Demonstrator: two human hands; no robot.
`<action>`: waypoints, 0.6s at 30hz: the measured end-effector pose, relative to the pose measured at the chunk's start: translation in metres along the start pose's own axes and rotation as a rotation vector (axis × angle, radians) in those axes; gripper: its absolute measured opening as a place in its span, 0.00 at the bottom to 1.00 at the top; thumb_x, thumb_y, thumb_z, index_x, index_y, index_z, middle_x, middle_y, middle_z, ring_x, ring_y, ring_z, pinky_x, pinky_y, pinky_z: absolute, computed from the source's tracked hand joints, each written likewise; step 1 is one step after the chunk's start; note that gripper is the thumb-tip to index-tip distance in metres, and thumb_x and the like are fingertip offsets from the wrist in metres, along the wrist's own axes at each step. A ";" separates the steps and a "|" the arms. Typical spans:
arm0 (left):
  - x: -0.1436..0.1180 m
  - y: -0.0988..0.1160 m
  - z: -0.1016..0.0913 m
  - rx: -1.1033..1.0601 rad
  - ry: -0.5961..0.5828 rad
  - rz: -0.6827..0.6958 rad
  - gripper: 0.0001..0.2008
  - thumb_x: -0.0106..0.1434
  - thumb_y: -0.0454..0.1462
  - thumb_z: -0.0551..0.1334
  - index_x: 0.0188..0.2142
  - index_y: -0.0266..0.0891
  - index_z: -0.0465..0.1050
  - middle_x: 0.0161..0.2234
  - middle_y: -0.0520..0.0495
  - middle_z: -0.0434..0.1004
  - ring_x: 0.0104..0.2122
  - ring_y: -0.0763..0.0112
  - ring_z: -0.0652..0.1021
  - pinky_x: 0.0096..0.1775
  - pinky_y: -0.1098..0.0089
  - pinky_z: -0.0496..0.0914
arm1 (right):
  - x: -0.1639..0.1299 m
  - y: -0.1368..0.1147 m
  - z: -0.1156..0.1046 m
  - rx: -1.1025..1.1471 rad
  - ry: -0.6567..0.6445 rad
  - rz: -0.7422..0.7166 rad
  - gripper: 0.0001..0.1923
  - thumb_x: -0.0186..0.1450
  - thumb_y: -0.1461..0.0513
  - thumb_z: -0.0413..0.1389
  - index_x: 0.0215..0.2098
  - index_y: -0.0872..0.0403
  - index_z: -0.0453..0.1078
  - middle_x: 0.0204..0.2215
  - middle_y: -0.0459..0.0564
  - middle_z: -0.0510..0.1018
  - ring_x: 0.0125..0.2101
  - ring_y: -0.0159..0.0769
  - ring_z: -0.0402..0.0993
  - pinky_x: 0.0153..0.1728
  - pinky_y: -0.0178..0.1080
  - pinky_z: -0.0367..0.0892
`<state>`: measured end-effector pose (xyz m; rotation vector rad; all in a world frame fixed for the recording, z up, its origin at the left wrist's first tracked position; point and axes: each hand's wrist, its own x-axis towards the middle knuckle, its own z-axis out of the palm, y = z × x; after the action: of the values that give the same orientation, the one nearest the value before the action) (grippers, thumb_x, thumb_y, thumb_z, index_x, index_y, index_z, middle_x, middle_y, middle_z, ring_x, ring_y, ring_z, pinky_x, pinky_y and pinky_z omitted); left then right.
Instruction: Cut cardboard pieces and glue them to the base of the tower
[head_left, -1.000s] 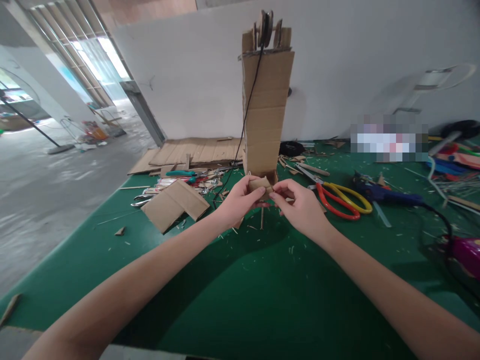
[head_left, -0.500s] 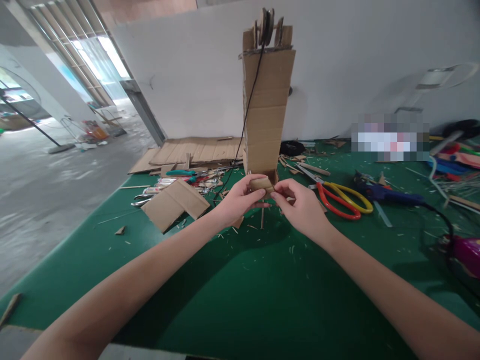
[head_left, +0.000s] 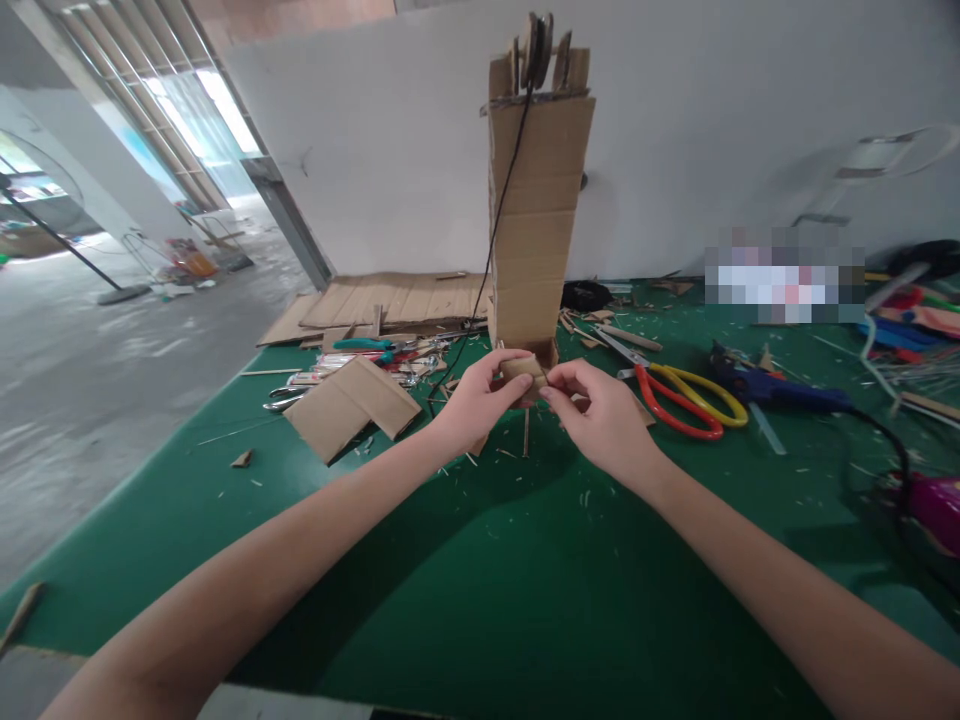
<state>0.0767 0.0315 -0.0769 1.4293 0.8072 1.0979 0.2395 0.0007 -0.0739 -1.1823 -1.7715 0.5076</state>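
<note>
Craft workshop: scissors point(head_left: 686, 398), cardboard scraps point(head_left: 352, 400), green table point(head_left: 480, 560).

The desk point(head_left: 480, 600) was deep green, flecked with pale scraps. The tall cardboard tower point(head_left: 536, 215) was plain brown, crossed by fold lines, with a black cord point(head_left: 504, 190) down its front. The small cardboard piece point(head_left: 523, 369) was the same brown. To the right, the scissors point(head_left: 679, 395) had one red and one yellow handle. The far wall point(head_left: 712, 120) was white.

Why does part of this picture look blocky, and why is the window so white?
Head view: a pixelated patch hides something on the table at right; daylight overexposes the window; the wide lens bends edges; both arms cast soft shadows.
</note>
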 end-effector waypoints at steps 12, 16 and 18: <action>0.000 -0.004 0.000 0.066 -0.007 0.081 0.14 0.61 0.34 0.59 0.47 0.38 0.67 0.36 0.47 0.71 0.34 0.72 0.76 0.40 0.63 0.76 | 0.000 0.000 0.001 0.059 -0.009 0.038 0.04 0.62 0.60 0.53 0.33 0.52 0.64 0.29 0.49 0.74 0.29 0.37 0.72 0.26 0.39 0.69; 0.000 -0.001 0.000 0.118 0.016 0.083 0.14 0.60 0.33 0.59 0.47 0.37 0.67 0.37 0.46 0.72 0.33 0.72 0.77 0.40 0.62 0.76 | 0.000 0.002 0.002 0.035 -0.018 0.015 0.04 0.63 0.60 0.53 0.33 0.53 0.63 0.28 0.49 0.73 0.27 0.36 0.71 0.25 0.39 0.69; -0.001 0.002 -0.001 0.156 0.010 0.071 0.15 0.61 0.34 0.59 0.48 0.36 0.67 0.38 0.45 0.73 0.34 0.71 0.77 0.40 0.62 0.75 | 0.000 0.003 0.002 0.019 -0.020 -0.010 0.03 0.63 0.61 0.52 0.33 0.53 0.63 0.28 0.48 0.72 0.26 0.35 0.70 0.24 0.38 0.68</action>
<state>0.0755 0.0310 -0.0755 1.5940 0.8707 1.1164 0.2392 0.0022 -0.0776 -1.1587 -1.7850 0.5313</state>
